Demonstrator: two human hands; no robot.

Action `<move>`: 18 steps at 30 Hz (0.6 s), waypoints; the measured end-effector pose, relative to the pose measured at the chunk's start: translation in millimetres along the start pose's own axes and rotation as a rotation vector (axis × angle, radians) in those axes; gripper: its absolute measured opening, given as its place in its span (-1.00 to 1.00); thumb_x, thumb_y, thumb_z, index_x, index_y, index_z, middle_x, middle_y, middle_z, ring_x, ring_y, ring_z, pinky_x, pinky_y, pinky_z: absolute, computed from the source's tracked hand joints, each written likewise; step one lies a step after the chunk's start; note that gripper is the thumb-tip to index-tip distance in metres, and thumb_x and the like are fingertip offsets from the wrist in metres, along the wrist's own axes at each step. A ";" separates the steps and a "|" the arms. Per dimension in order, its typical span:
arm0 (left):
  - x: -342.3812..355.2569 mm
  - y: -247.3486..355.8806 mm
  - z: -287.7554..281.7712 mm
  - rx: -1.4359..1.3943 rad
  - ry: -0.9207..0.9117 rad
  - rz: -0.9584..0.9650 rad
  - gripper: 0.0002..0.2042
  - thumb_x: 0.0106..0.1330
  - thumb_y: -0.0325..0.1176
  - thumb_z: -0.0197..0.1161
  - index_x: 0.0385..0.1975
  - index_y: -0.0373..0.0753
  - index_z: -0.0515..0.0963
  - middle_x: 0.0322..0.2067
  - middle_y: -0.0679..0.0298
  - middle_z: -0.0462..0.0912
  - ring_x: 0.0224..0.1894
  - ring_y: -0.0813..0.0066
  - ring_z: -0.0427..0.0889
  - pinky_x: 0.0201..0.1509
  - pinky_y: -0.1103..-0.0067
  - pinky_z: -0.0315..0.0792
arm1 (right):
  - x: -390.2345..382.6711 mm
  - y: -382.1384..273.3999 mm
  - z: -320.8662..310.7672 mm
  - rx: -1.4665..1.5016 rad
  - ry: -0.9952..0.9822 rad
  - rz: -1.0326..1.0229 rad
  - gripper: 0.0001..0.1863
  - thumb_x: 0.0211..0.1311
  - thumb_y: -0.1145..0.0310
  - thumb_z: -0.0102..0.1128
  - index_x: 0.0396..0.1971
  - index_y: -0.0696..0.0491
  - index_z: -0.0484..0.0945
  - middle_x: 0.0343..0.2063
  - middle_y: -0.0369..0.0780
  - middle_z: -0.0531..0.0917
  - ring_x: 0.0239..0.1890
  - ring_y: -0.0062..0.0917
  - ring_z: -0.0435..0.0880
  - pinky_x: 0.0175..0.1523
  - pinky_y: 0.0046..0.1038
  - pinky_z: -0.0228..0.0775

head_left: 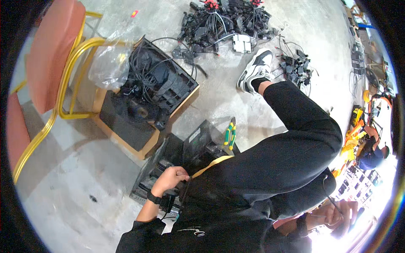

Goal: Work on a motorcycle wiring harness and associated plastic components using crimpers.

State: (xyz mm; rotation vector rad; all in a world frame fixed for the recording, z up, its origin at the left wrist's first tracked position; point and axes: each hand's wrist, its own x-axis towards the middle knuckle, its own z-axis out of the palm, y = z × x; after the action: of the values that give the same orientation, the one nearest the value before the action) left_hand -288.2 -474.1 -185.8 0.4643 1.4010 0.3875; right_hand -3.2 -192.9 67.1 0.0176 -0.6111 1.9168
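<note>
My left hand (pixel 169 178) is closed beside my lap, its fingertips at the end of a yellow strip (pixel 213 165); whether they grip it or something small is hidden. Under that hand lies a black open bin (pixel 168 148) with dark parts inside. Pliers with green and yellow handles (pixel 230 134) rest at the bin's far right side. Out to the right, in strong glare, my right hand (pixel 341 214) is closed around a thin dark strand (pixel 332 199), which runs up toward my knee and bends at its top. Its far end is unclear.
A cardboard box (pixel 185 102) holds tangled black cables (pixel 147 78), with a clear plastic bag (pixel 110 65) over its edge. Beside it stands a chair with a yellow frame (pixel 63 95). Black parts form a large pile (pixel 228 25) and a smaller one (pixel 296 67). A person (pixel 373 154) is at far right.
</note>
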 end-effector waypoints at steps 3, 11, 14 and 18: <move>-0.4 -9.1 0.8 -0.077 -0.019 -0.050 -0.86 0.13 -0.43 0.21 -0.43 -0.40 0.55 -0.49 0.23 0.65 -0.42 0.53 0.59 -0.28 0.61 0.42 | -1.9 7.5 -0.3 -0.017 0.021 -0.022 -0.89 0.16 0.38 0.01 -0.38 0.06 0.32 -0.59 -0.28 0.58 -0.89 -0.86 0.18 -0.86 -0.75 -0.13; 6.3 -10.9 -4.1 -0.032 -0.081 -0.057 -0.88 0.14 -0.46 0.21 -0.41 -0.39 0.57 -0.49 0.24 0.64 -0.41 0.55 0.57 -0.29 0.62 0.42 | -7.0 -15.2 -13.6 -0.098 0.113 -0.132 -0.88 0.16 0.37 0.01 -0.36 0.05 0.31 -0.57 -0.31 0.57 -0.87 -0.87 0.18 -0.84 -0.74 -0.11; 0.8 5.5 -13.8 0.022 -0.029 -0.098 -0.88 0.13 -0.46 0.22 -0.41 -0.38 0.57 -0.50 0.25 0.63 -0.43 0.59 0.54 -0.31 0.62 0.41 | -16.7 -25.7 -23.0 -0.097 0.153 -0.171 -0.87 0.16 0.37 0.01 -0.35 0.05 0.31 -0.56 -0.32 0.57 -0.87 -0.87 0.18 -0.83 -0.74 -0.10; 2.3 48.2 -20.6 0.108 0.001 -0.045 -0.89 0.14 -0.48 0.22 -0.38 -0.38 0.56 -0.50 0.28 0.62 -0.45 0.63 0.52 -0.33 0.63 0.42 | -27.1 -47.9 -39.0 -0.128 0.219 -0.268 -0.87 0.16 0.37 0.01 -0.33 0.05 0.30 -0.55 -0.33 0.57 -0.86 -0.87 0.18 -0.82 -0.74 -0.09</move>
State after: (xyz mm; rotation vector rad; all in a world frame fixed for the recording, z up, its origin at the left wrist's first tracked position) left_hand -307.6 -430.2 -164.5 0.5203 1.4353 0.2763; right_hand 60.1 -185.5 44.9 -0.1816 -0.5516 1.5929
